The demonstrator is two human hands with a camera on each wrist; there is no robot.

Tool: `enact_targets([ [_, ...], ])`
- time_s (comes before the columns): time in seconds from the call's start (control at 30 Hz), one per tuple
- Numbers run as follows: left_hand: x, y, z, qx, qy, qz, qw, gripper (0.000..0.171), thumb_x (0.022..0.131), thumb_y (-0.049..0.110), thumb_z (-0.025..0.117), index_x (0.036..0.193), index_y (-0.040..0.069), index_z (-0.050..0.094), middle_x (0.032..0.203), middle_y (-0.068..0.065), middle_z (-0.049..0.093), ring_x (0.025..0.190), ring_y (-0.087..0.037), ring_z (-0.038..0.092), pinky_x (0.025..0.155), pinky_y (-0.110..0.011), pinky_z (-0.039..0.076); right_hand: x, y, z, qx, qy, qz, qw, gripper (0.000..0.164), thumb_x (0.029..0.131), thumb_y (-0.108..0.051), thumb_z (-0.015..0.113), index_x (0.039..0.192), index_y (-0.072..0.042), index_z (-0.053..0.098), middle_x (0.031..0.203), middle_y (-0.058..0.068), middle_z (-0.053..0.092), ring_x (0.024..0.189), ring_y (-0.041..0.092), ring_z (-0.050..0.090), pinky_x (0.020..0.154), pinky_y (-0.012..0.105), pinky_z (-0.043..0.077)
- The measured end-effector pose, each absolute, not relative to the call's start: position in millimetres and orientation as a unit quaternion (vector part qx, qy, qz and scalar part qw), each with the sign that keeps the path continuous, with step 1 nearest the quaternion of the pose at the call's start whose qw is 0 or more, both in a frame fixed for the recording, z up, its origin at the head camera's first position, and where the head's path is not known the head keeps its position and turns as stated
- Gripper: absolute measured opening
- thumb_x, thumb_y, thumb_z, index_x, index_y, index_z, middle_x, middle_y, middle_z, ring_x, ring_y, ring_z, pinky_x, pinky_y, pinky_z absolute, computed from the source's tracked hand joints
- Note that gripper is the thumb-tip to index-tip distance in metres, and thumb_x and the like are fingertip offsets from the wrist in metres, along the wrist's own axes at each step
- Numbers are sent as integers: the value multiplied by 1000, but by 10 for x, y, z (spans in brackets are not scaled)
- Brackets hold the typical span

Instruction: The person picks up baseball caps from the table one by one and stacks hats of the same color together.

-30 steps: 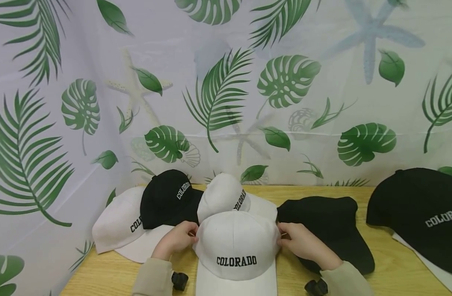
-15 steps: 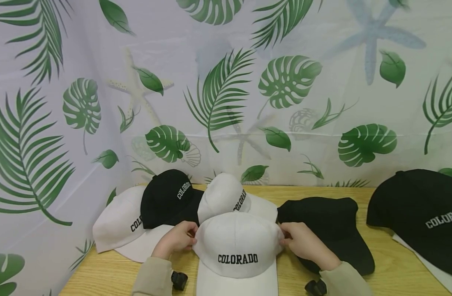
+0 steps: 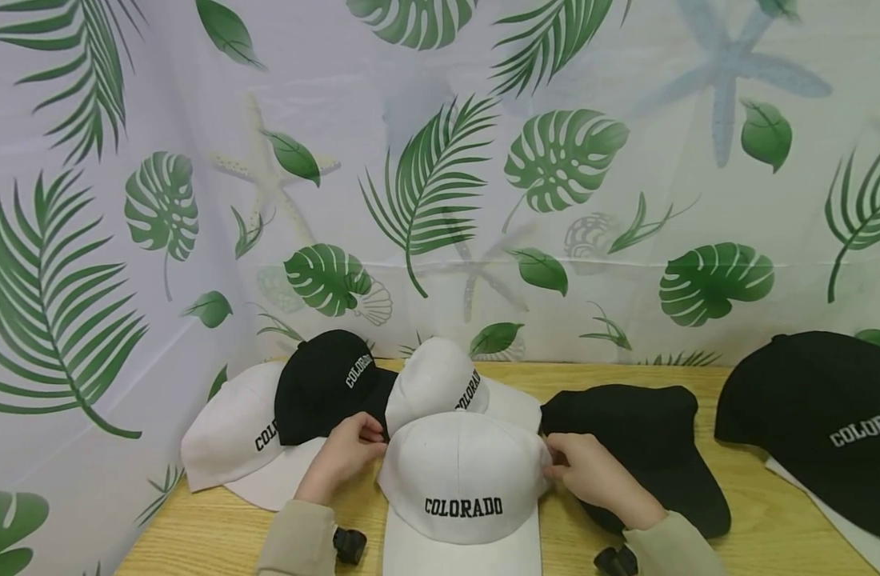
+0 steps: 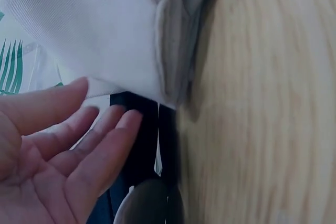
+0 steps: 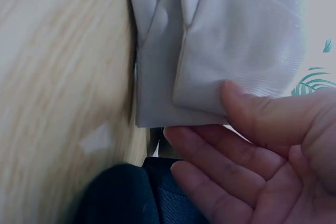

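A white baseball cap (image 3: pixel 460 472) with black COLORADO lettering sits at the front centre, its brim toward me. My right hand (image 3: pixel 604 478) pinches the cap's right lower edge; in the right wrist view, the thumb (image 5: pixel 252 108) lies on the white cloth and the fingers are behind its edge. On the other side my left hand (image 3: pixel 342 456) is just off the cap's left edge. Its fingers (image 4: pixel 100 166) are relaxed and parted, holding nothing, in the left wrist view. Behind the front cap, a second white cap (image 3: pixel 429 376) is partly hidden.
At the left, a black cap (image 3: pixel 325 384) overlaps a white cap (image 3: pixel 224 432). A black cap (image 3: pixel 627 432) lies behind my right hand, and another black cap (image 3: pixel 793 408) rests over a white one at the far right. A leaf-print curtain (image 3: pixel 440 176) hangs behind the wooden table (image 3: pixel 764 512).
My left hand has let go of the front white cap's edge and drawn slightly up and back, its fingers loosening. The right hand stays at the cap's right edge.
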State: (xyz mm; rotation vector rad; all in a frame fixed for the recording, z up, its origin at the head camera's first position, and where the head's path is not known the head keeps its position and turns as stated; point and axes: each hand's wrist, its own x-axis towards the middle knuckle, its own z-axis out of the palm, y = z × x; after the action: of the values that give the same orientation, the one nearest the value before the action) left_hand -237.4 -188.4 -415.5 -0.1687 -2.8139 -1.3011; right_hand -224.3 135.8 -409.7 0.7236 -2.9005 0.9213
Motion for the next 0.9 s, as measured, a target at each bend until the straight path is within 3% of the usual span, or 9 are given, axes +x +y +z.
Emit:
enact_targets([
  [0.2,-2425,-1853,-4139,-13,-885,-465,22,23,84,10,60,99,-5,53,87,-9,57,74,-17,54,61,-29,48,-2257,1357,-4071,233,-922,309,-6,13,75,-2,67,76,-8,55,72,-4,54,63,11,44,56,26,39],
  [0.53,-2697,-1750,-4124,83,-788,-607,-62,45,88,31,55,116,-3,50,109,-13,52,91,-22,51,66,-27,48,-2223,1359,-4079,239,-919,312,-2,12,75,-2,66,78,-8,57,77,-3,57,67,10,47,59,27,42],
  [0.77,-2846,-1624,-3994,78,-763,-636,-87,33,88,22,56,108,-2,48,106,-14,46,89,-22,47,60,-24,48,-2223,1369,-4079,243,-918,312,-4,12,76,-1,66,78,-8,56,76,-3,56,66,10,47,58,26,42],
  [0.9,-2864,-1524,-3887,47,-755,-648,-89,25,90,15,51,107,-3,44,108,-16,45,94,-24,46,66,-28,50,-2222,1384,-4076,251,-917,311,0,14,76,-1,65,75,-8,54,71,-5,52,62,10,45,55,25,39],
])
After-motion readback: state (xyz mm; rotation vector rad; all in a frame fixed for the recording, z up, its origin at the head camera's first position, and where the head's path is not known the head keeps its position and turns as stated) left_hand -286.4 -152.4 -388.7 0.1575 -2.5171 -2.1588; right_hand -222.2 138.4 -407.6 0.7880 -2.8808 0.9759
